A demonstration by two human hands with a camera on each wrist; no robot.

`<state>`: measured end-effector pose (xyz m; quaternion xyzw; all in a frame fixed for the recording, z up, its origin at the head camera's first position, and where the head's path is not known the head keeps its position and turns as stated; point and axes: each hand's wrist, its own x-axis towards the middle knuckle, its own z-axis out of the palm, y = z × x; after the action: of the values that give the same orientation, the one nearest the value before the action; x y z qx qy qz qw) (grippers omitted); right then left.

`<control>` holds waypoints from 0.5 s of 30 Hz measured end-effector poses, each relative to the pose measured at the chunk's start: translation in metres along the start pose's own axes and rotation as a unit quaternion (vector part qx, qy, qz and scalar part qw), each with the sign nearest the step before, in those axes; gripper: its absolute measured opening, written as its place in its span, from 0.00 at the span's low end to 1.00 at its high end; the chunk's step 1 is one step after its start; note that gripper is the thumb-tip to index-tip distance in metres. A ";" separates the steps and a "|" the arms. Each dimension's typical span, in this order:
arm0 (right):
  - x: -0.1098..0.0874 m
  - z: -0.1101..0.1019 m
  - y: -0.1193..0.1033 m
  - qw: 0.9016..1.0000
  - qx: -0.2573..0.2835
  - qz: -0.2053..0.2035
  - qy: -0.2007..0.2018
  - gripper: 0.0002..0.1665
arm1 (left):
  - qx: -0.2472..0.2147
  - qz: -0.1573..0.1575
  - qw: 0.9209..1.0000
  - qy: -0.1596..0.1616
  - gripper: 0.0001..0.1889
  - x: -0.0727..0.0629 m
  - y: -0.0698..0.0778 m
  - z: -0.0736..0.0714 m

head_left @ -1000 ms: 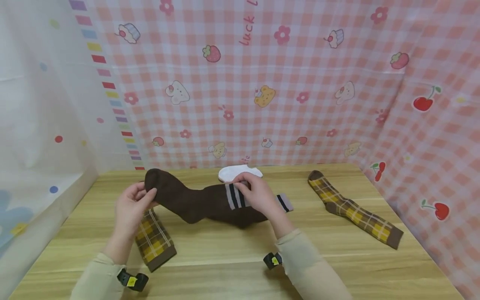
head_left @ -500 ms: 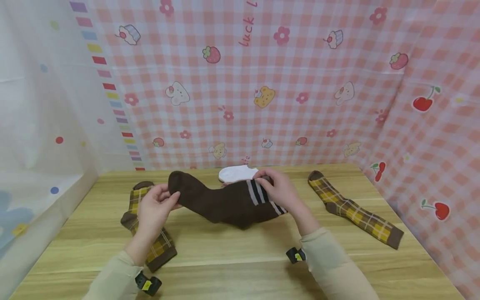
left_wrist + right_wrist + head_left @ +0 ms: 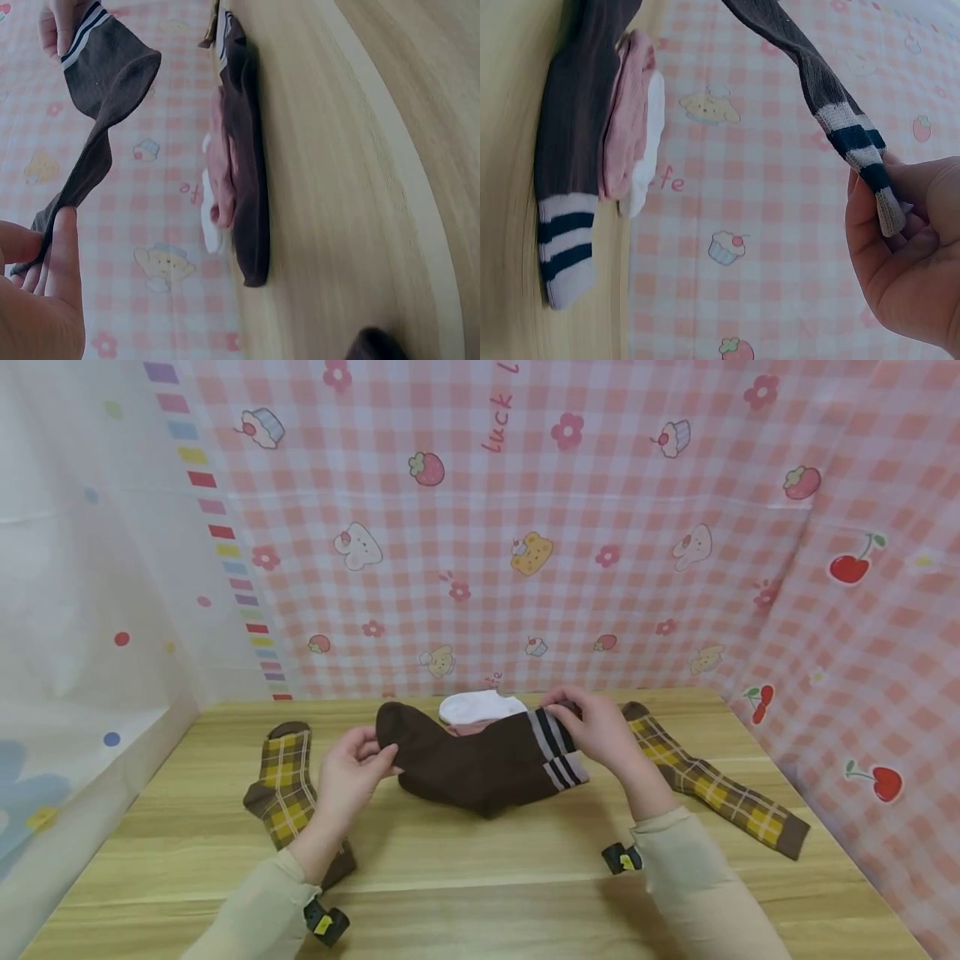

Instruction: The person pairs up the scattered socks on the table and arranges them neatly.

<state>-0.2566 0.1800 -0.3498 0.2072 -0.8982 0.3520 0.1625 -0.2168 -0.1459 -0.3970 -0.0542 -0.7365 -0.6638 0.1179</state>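
A brown sock (image 3: 408,735) with a striped cuff is stretched out between both hands, lifted off the table. My left hand (image 3: 348,768) pinches it at the toe. At the other end my right hand (image 3: 603,735) grips the grey-and-black striped cuff (image 3: 847,135). Below it a matching brown sock (image 3: 251,157) lies on the table, its striped cuff to the right; the held sock overlaps part of it in the head view. Just behind the lying sock are a pink sock (image 3: 626,120) and a white sock (image 3: 472,706).
One yellow-and-brown plaid sock (image 3: 285,768) lies at the left, partly behind the left forearm. Another plaid sock (image 3: 720,789) lies at the right, its upper part near the right hand. Patterned cloth (image 3: 480,568) hangs behind the wooden table (image 3: 450,893).
Both hands have moved right, carrying the held brown sock over the lying one until the two roughly line up. The left plaid sock has come into fuller view.
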 end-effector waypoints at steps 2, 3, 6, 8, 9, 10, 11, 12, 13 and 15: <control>-0.001 -0.003 0.003 1.000 0.000 0.002 0.001 0.05 | -0.002 0.004 1.000 -0.001 0.12 0.001 -0.001 0.003; -0.001 -0.004 0.005 1.000 0.001 0.002 0.002 0.06 | -0.004 0.005 1.000 -0.002 0.12 0.001 -0.002 0.005; -0.002 -0.007 0.009 1.000 -0.005 0.004 0.002 0.06 | -0.010 0.007 1.000 -0.002 0.11 0.002 -0.004 0.009; -0.001 -0.009 0.010 1.000 -0.009 0.004 0.000 0.06 | -0.018 0.006 1.000 0.002 0.11 0.002 -0.006 0.011; -0.001 -0.009 0.011 1.000 -0.011 0.004 -0.001 0.06 | -0.023 0.004 1.000 0.003 0.11 0.003 -0.007 0.013; -0.001 -0.009 0.012 1.000 -0.012 0.004 -0.001 0.06 | -0.026 0.000 1.000 0.003 0.11 0.003 -0.008 0.014; -0.001 -0.009 0.013 1.000 -0.013 0.003 -0.001 0.05 | -0.030 -0.004 1.000 0.004 0.11 0.004 -0.008 0.015; -0.001 -0.009 0.014 1.000 -0.013 0.002 -0.002 0.05 | -0.034 -0.009 0.999 0.004 0.11 0.004 -0.010 0.016; -0.001 -0.008 0.016 1.000 -0.013 0.002 -0.003 0.05 | -0.035 -0.014 0.999 0.003 0.11 0.005 -0.011 0.017; -0.001 -0.006 0.018 1.000 -0.013 0.003 -0.010 0.05 | -0.036 -0.024 0.999 0.004 0.11 0.005 -0.015 0.019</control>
<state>-0.2637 0.1963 -0.3561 0.2063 -0.9050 0.3382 0.1551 -0.2275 -0.1289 -0.4117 -0.0381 -0.7127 -0.6929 0.1023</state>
